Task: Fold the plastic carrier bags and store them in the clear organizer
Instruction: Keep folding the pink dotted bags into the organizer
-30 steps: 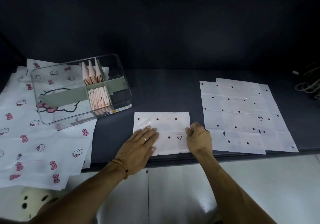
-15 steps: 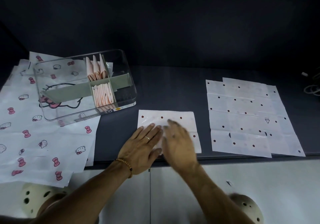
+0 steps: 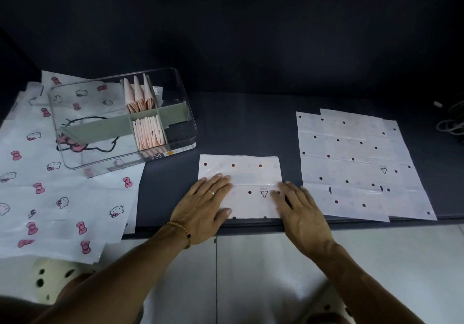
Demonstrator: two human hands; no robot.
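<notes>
At the far left a heap of white bags printed with pink bows (image 3: 50, 198) spreads over the dark tabletop (image 3: 238, 128) and hangs past its front edge. On that heap stands the clear organizer (image 3: 120, 120), split by a grey divider (image 3: 105, 128), with folded pink bags (image 3: 148, 133) standing upright in its middle compartments. Just right of it, near the front edge, lies a folded white bag with dark dots (image 3: 241, 175). The left hand (image 3: 203, 210), ring on one finger, presses flat on its left part, fingers straight. The right hand (image 3: 298, 208) lies flat on its right edge, fingers spread. Further right, a stack of unfolded dotted bags (image 3: 356, 163) lies flat.
</notes>
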